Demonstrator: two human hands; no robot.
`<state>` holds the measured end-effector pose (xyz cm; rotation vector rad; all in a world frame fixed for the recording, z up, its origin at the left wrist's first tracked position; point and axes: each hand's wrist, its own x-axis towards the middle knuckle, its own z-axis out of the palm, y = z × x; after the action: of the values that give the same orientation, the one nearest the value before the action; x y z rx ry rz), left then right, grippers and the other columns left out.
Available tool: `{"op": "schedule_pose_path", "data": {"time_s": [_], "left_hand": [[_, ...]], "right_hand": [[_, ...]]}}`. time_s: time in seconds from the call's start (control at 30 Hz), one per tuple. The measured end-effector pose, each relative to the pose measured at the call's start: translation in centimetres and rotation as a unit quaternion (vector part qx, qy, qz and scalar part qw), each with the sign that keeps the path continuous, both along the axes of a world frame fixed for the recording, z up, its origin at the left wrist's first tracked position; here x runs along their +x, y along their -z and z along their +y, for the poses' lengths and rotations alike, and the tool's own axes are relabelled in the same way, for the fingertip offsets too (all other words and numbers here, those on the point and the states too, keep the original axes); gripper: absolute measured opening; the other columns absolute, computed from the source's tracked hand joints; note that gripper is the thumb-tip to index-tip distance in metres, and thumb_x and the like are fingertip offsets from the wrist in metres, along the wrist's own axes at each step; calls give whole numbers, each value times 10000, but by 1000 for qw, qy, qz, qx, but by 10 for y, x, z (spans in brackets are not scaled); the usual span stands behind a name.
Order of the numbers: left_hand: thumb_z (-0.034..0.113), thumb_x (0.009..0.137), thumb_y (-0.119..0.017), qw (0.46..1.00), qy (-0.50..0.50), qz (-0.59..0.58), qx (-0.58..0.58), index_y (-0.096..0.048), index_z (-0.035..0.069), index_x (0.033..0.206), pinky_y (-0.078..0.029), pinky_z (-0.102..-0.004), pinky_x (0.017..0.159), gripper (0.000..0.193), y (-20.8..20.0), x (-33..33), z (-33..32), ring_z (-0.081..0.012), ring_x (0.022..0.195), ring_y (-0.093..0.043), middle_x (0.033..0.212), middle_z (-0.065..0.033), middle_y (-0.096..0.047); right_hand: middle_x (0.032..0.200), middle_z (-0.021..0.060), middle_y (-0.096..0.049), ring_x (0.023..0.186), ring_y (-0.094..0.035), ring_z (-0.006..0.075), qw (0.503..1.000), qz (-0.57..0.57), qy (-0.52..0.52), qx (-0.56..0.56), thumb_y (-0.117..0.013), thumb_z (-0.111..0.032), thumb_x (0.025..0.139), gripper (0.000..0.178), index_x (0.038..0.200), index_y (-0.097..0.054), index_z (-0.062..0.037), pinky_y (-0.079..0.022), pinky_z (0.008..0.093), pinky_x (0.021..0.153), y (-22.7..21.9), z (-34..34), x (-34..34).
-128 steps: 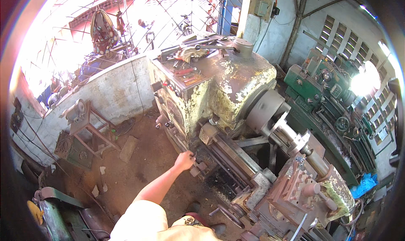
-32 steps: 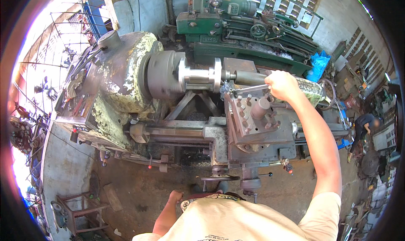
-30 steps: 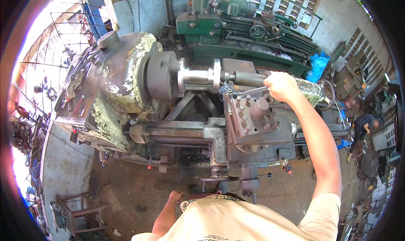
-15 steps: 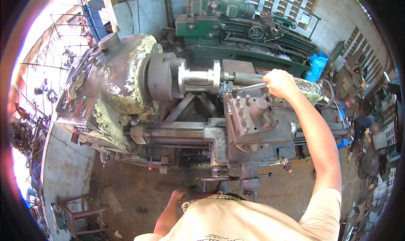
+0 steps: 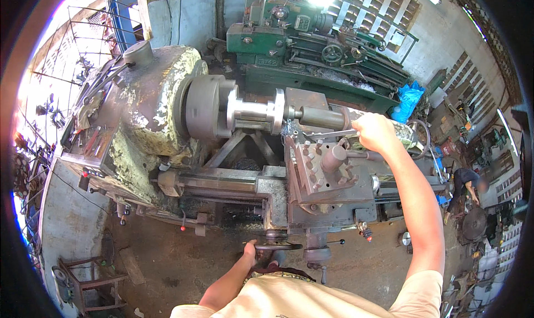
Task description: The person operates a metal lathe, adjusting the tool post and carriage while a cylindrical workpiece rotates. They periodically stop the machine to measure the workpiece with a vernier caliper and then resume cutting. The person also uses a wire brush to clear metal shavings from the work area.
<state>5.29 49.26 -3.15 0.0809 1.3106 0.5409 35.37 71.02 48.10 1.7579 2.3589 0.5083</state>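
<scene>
In front of me stands a large worn lathe. A bright flanged metal workpiece [image 5: 255, 113] sits between its grey chuck [image 5: 210, 107] and the tailstock centre [image 5: 320, 117]. My right hand [image 5: 374, 131] is closed around one end of a slim metal rod [image 5: 332, 134], above the tool post [image 5: 328, 165]. The rod's other end points left, close to curled metal chips [image 5: 289, 129] beside the workpiece flange. Lower down, my left hand [image 5: 250, 252] is on the left rim of the carriage handwheel [image 5: 283, 247], fingers partly hidden and seemingly curled round it.
A green lathe [image 5: 258, 45] stands behind, with a blue bag [image 5: 409, 102] at its right end. Red-knobbed levers [image 5: 183, 228] stick out along the front. A metal stool frame [image 5: 92, 284] is at lower left. Another person [image 5: 464, 185] bends over at far right.
My left hand has moved up and right from beside my waist onto the handwheel rim. My right hand still grips the rod. The whole view has shifted slightly.
</scene>
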Motion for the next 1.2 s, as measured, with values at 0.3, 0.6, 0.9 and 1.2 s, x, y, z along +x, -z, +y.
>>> {"op": "schedule_pose_path", "data": {"time_s": [0.3,0.6,0.9,1.2], "left_hand": [[85,733,-656,970,182,113,115,-431,-203,1132,-442,-425,955,541,-111,104,-33,-317,1109,-511,1169,-271,-523],[139,837,-655,950,283,21,129,-492,-250,1149,-425,-437,924,525,-47,95,-34,-298,1082,-529,1213,-303,-551],[127,843,-594,920,346,-15,185,-639,-130,847,-447,-443,613,260,-30,91,-30,-222,737,-557,842,-218,-637],[244,833,-711,875,451,31,174,-624,-109,905,-429,-380,459,370,-54,66,-15,-220,575,-595,724,-169,-645]], "right_hand": [[844,172,-691,831,-685,355,1000,-17,-24,5,-570,-96,754,165,818,-721,-95,-553,444,731,-7,16,-9],[823,162,-690,807,-673,360,998,40,-44,25,-637,-109,749,117,831,-721,-100,-542,462,706,0,33,-19],[873,141,-700,891,-673,322,999,47,-21,5,-586,-118,753,180,860,-730,-127,-540,440,760,5,22,-12],[802,149,-683,809,-676,351,996,38,-68,46,-587,-131,737,134,793,-709,-129,-545,457,705,9,20,4]]}}
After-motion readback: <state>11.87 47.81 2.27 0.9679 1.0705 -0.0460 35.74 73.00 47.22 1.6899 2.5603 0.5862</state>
